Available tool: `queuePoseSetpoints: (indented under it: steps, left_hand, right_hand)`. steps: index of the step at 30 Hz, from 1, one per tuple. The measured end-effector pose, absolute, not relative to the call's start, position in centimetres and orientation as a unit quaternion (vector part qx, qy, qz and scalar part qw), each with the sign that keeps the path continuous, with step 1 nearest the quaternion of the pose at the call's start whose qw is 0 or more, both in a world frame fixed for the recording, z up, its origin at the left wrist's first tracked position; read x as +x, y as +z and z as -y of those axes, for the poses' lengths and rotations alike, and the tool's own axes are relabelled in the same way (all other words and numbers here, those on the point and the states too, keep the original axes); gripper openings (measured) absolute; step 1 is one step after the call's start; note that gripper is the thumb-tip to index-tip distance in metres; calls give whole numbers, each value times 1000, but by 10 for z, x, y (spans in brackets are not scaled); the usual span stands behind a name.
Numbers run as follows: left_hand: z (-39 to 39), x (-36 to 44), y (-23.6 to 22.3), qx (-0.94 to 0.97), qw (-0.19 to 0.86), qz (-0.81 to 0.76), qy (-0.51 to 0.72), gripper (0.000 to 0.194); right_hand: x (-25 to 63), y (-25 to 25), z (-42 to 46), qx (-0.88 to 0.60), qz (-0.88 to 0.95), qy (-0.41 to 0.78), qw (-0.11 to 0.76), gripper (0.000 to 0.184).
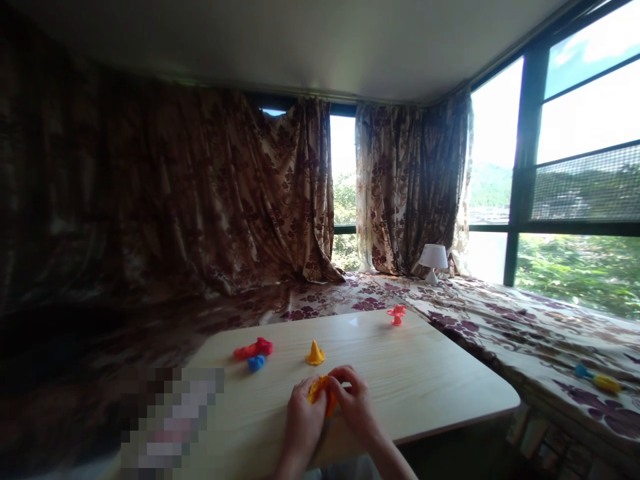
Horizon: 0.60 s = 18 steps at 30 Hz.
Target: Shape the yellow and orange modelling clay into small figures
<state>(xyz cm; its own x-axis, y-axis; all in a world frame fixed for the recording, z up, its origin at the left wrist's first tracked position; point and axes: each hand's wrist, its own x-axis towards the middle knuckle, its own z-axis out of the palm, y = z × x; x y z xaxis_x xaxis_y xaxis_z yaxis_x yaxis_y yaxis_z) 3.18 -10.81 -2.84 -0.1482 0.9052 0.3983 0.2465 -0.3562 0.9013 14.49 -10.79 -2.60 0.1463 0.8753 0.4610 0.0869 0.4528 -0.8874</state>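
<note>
Both hands meet over the near part of the pale wooden table (410,380). Between them is a lump of orange-yellow modelling clay (318,387), partly covered by the fingers. My left hand (306,410) is closed around its left side. My right hand (353,397) pinches it from the right with bent fingers. Just beyond stands a yellow clay cone (315,353) with a wide, uneven base. To the left lie a red clay piece (254,348) and a small blue clay lump (257,363) close against it.
A pinkish-red clay figure (397,315) stands near the table's far edge. A blue and yellow object (599,380) lies on the flowered cloth (530,340) at right. Farther back is a white lamp (433,257) by the curtains (395,193). A blurred-out patch covers the table's left side.
</note>
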Motion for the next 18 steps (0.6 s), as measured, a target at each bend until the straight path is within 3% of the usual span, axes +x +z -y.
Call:
queuePoseSetpoints:
  steps: [12,18]
  left_hand:
    - [106,28,-34,552,273,-520,592,30]
    - [106,31,-31,572,248,-510,593,22]
  right_hand:
    - [144,-24,109,-440,561,313,628,29]
    - [145,-23,110,-428,577,305,625,31]
